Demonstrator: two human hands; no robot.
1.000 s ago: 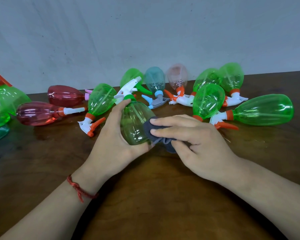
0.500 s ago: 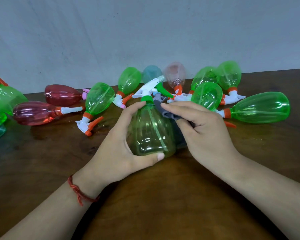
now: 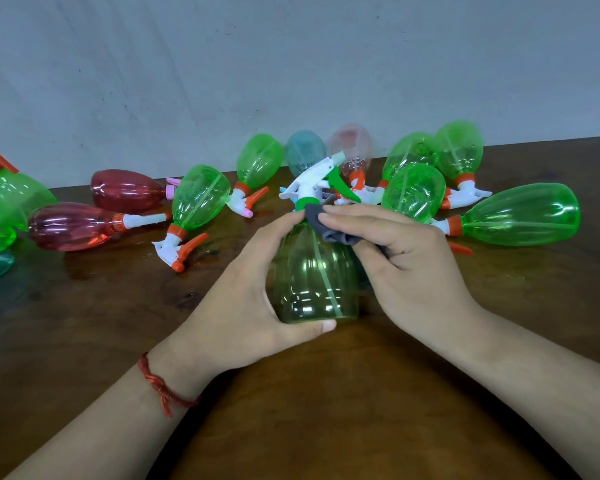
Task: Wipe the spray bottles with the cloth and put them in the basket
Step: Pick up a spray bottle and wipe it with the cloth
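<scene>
My left hand (image 3: 243,292) grips a green spray bottle (image 3: 312,282) with a white head and green trigger, its base toward me, thumb under the base and fingers over its left side. My right hand (image 3: 409,261) holds a small grey cloth (image 3: 329,226) and presses it against the bottle's shoulder just below the green collar. The bottle sits low over the brown wooden table (image 3: 291,393). No basket is in view.
Several more spray bottles lie along the back of the table by the grey wall: green ones (image 3: 520,214) at right and middle (image 3: 200,197), two red ones (image 3: 71,226) at left, a pale blue (image 3: 303,152) and a pink one (image 3: 352,145) behind.
My left hand has turned the bottle so its base faces me and its head points away. My right hand has slid the cloth from the bottle's side up to its neck.
</scene>
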